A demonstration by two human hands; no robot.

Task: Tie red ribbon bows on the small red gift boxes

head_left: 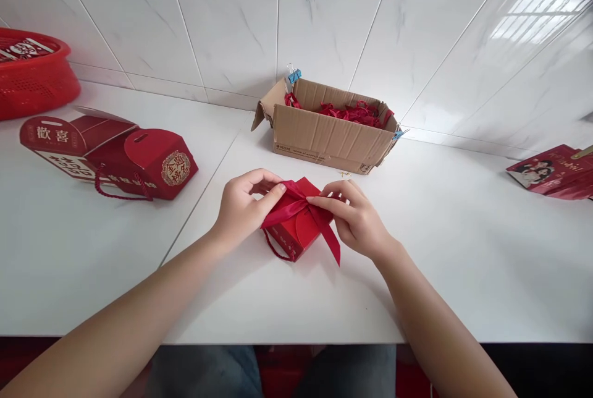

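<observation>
A small red gift box (296, 234) with a cord handle sits on the white table (463, 262) in front of me. A red satin ribbon (324, 225) crosses its top, and one tail hangs down the box's right side. My left hand (243, 206) pinches the ribbon at the box's left top, fingers closed on it. My right hand (356, 215) pinches the ribbon from the right side, also closed on it.
An open cardboard box (324, 135) with red shredded filling and blue clips stands behind. Two larger red gift boxes (111, 154) lie at the left, a red plastic basket (32, 73) at the far left, and flat red cards (553, 172) at the right edge.
</observation>
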